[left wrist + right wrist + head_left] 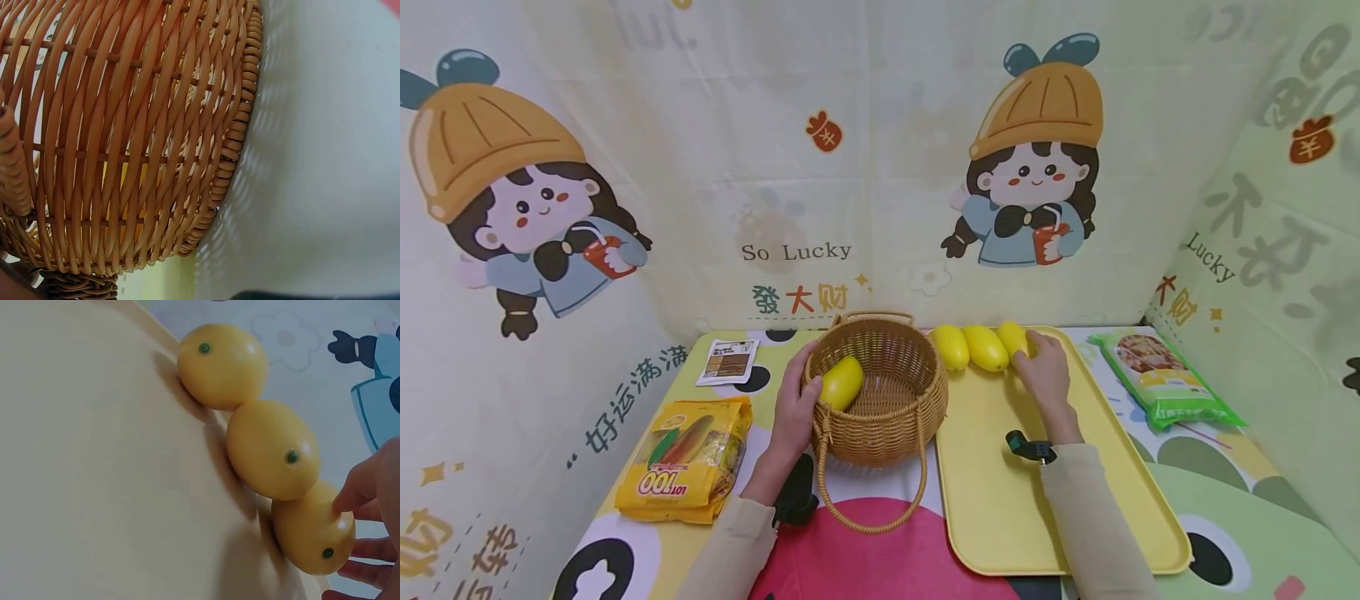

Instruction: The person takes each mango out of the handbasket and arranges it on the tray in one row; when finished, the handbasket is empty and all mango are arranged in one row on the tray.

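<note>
My left hand (796,400) grips the left rim of a round wicker basket (880,437), its thumb over the edge. Inside the basket, against the left wall, lies a yellow mango (842,383). Three more yellow mangoes sit in a row along the far edge of a yellow tray (1000,500): a left one (951,347), a middle one (986,347) and a right one (1012,338). My right hand (1047,372) holds the right mango between thumb and fingers. Green stem ends show in the right wrist view, while woven basket wall (125,125) fills most of the left wrist view.
The basket's handle (872,530) hangs down toward me. At the left lie a yellow snack bag (685,458) and a small white packet (728,362). A green food bag (1165,375) lies right of the tray. A printed cloth wall (880,167) rises behind.
</note>
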`<state>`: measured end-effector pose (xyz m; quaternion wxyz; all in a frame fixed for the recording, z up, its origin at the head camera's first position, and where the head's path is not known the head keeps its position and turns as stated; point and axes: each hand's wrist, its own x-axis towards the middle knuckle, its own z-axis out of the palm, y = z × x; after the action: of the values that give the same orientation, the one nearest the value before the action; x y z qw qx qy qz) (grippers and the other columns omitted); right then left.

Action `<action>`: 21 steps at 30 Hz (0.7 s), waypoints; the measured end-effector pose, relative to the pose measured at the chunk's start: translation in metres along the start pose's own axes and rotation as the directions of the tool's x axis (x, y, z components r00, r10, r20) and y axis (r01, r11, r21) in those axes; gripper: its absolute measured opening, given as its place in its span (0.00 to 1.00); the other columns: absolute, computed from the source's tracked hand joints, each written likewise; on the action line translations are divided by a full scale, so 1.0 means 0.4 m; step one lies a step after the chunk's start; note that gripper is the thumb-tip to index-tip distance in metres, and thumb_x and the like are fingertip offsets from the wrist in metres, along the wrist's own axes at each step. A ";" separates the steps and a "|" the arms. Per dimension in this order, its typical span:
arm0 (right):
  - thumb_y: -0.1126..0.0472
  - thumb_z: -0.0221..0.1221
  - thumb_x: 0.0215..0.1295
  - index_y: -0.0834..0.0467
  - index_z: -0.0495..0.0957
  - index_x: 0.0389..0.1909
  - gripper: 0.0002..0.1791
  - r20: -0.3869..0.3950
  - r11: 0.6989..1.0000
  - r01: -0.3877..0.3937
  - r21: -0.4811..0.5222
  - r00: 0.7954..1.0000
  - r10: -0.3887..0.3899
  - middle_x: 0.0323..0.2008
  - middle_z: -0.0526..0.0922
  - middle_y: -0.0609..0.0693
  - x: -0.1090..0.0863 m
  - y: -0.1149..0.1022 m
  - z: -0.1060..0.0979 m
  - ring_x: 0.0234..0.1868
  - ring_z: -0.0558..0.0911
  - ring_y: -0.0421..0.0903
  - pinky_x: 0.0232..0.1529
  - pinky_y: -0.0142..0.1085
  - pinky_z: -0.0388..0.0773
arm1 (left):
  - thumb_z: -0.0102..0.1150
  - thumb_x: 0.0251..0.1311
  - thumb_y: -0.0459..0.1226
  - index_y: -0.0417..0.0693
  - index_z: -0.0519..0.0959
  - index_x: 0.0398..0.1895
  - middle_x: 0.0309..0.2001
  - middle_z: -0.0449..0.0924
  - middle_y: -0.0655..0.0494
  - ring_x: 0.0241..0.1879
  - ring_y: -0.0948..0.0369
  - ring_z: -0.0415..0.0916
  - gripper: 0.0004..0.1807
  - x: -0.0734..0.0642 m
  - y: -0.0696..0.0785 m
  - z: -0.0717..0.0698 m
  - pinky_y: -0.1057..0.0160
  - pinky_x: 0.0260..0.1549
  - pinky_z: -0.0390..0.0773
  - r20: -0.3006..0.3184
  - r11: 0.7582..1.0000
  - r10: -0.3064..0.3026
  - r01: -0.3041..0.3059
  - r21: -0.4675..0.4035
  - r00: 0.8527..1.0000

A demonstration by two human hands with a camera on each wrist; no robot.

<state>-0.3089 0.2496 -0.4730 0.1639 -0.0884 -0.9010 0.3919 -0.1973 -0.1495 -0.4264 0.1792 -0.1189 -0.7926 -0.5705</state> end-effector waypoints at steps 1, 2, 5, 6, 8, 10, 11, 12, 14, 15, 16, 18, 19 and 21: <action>0.56 0.49 0.63 0.59 0.68 0.71 0.33 -0.002 1.000 0.002 0.001 1.000 -0.002 0.69 0.68 0.63 0.000 -0.001 0.000 0.69 0.67 0.63 0.68 0.59 0.64 | 0.44 0.69 0.34 0.43 0.59 0.76 0.74 0.60 0.44 0.72 0.46 0.61 0.31 0.000 -0.001 0.000 0.39 0.70 0.63 -0.001 1.000 0.000 0.000 -0.001 1.000; 0.56 0.49 0.64 0.59 0.68 0.70 0.32 -0.007 1.000 0.005 0.002 1.000 -0.005 0.69 0.68 0.63 0.000 -0.002 0.000 0.69 0.67 0.63 0.68 0.59 0.64 | 0.44 0.69 0.34 0.44 0.59 0.76 0.74 0.60 0.44 0.72 0.46 0.61 0.31 0.000 -0.001 -0.001 0.39 0.70 0.63 -0.002 1.000 -0.001 0.001 0.000 1.000; 0.59 0.49 0.64 0.60 0.70 0.69 0.30 -0.024 1.000 0.017 0.017 1.000 -0.017 0.67 0.69 0.64 0.001 -0.004 -0.002 0.68 0.68 0.63 0.67 0.59 0.65 | 0.44 0.69 0.34 0.43 0.59 0.75 0.74 0.60 0.44 0.72 0.46 0.60 0.31 0.001 -0.003 -0.001 0.39 0.70 0.63 -0.002 1.000 -0.005 0.005 0.002 1.000; 0.60 0.49 0.64 0.61 0.70 0.68 0.30 -0.032 0.999 0.023 0.026 0.999 -0.022 0.67 0.70 0.65 0.001 -0.004 -0.002 0.68 0.69 0.63 0.67 0.59 0.66 | 0.44 0.69 0.34 0.44 0.59 0.76 0.74 0.60 0.45 0.72 0.46 0.60 0.31 0.001 -0.003 -0.001 0.39 0.70 0.63 -0.002 1.000 -0.006 0.006 0.001 1.000; 0.61 0.49 0.64 0.61 0.72 0.67 0.28 -0.052 0.998 0.036 0.048 0.998 -0.033 0.66 0.71 0.65 0.001 -0.005 -0.004 0.67 0.69 0.64 0.66 0.59 0.66 | 0.44 0.69 0.34 0.44 0.59 0.75 0.74 0.60 0.44 0.72 0.46 0.60 0.31 0.002 -0.004 -0.001 0.40 0.70 0.62 -0.002 1.000 -0.006 0.006 -0.001 1.000; 0.62 0.50 0.64 0.63 0.73 0.65 0.27 -0.074 0.996 0.055 0.072 0.996 -0.050 0.64 0.73 0.65 0.002 -0.005 -0.003 0.67 0.70 0.64 0.67 0.58 0.66 | 0.44 0.69 0.33 0.43 0.59 0.75 0.74 0.60 0.44 0.72 0.46 0.60 0.31 0.002 -0.003 -0.001 0.40 0.70 0.62 -0.003 1.000 -0.005 0.005 -0.003 1.000; 0.63 0.50 0.65 0.63 0.74 0.64 0.26 -0.082 0.994 0.066 0.084 0.995 -0.059 0.64 0.73 0.65 0.002 -0.006 -0.003 0.66 0.70 0.64 0.67 0.58 0.66 | 0.44 0.69 0.34 0.44 0.59 0.75 0.74 0.60 0.45 0.72 0.46 0.60 0.31 0.002 -0.003 0.000 0.40 0.70 0.62 -0.004 1.000 -0.004 0.004 -0.005 1.000; 0.63 0.50 0.65 0.64 0.74 0.63 0.26 -0.092 0.992 0.079 0.094 0.993 -0.071 0.63 0.74 0.65 0.003 -0.005 -0.003 0.66 0.71 0.63 0.67 0.57 0.66 | 0.44 0.69 0.34 0.44 0.59 0.75 0.74 0.60 0.45 0.72 0.46 0.61 0.31 0.002 -0.002 0.000 0.40 0.70 0.63 -0.005 1.000 -0.004 0.004 -0.005 1.000; 0.64 0.51 0.65 0.65 0.75 0.62 0.25 -0.108 0.988 0.109 0.113 0.989 -0.096 0.62 0.75 0.66 0.005 -0.006 -0.001 0.65 0.71 0.63 0.68 0.57 0.65 | 0.44 0.69 0.34 0.44 0.59 0.75 0.74 0.60 0.44 0.72 0.46 0.61 0.31 0.002 -0.002 0.001 0.40 0.70 0.63 -0.005 1.000 -0.003 0.003 -0.003 1.000; 0.65 0.51 0.65 0.65 0.76 0.62 0.24 -0.114 0.985 0.125 0.116 0.987 -0.112 0.61 0.75 0.65 0.006 -0.008 0.000 0.65 0.71 0.63 0.68 0.57 0.65 | 0.44 0.69 0.34 0.43 0.59 0.75 0.74 0.60 0.44 0.72 0.46 0.61 0.31 0.002 -0.002 0.001 0.40 0.70 0.63 -0.005 1.000 -0.003 0.003 -0.001 1.000; 0.65 0.51 0.65 0.65 0.76 0.61 0.24 -0.119 0.983 0.140 0.122 0.985 -0.126 0.61 0.76 0.66 0.006 -0.010 0.000 0.65 0.71 0.63 0.68 0.57 0.65 | 0.44 0.69 0.34 0.43 0.59 0.75 0.74 0.60 0.44 0.72 0.45 0.61 0.31 0.001 -0.001 0.001 0.40 0.70 0.63 -0.005 1.000 -0.002 0.002 0.000 1.000; 0.65 0.52 0.65 0.65 0.77 0.60 0.22 -0.132 0.976 0.169 0.141 0.980 -0.150 0.60 0.76 0.66 0.004 -0.018 0.001 0.64 0.72 0.64 0.67 0.58 0.65 | 0.44 0.69 0.34 0.43 0.59 0.75 0.74 0.61 0.44 0.72 0.46 0.61 0.30 0.000 -0.001 0.000 0.40 0.70 0.63 -0.005 1.000 -0.002 0.002 0.005 1.000; 0.65 0.53 0.65 0.65 0.77 0.59 0.22 -0.135 0.971 0.183 0.154 0.977 -0.162 0.60 0.76 0.66 0.001 -0.024 0.000 0.65 0.71 0.64 0.67 0.58 0.65 | 0.44 0.69 0.34 0.43 0.59 0.75 0.74 0.61 0.44 0.72 0.46 0.61 0.30 0.000 -0.001 0.000 0.40 0.70 0.63 -0.005 1.000 -0.002 0.002 0.006 1.000; 0.65 0.53 0.65 0.64 0.78 0.58 0.21 -0.140 0.962 0.205 0.179 0.973 -0.182 0.61 0.76 0.65 -0.005 -0.039 -0.001 0.65 0.71 0.64 0.67 0.59 0.65 | 0.44 0.69 0.34 0.44 0.59 0.75 0.74 0.61 0.44 0.72 0.46 0.61 0.30 -0.001 0.001 -0.001 0.40 0.70 0.63 -0.005 1.000 -0.002 0.002 0.007 1.000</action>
<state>-0.3071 0.2388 -0.4616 0.2641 -0.0074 -0.8514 0.4530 -0.1968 -0.1498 -0.4262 0.1811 -0.1158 -0.7944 -0.5681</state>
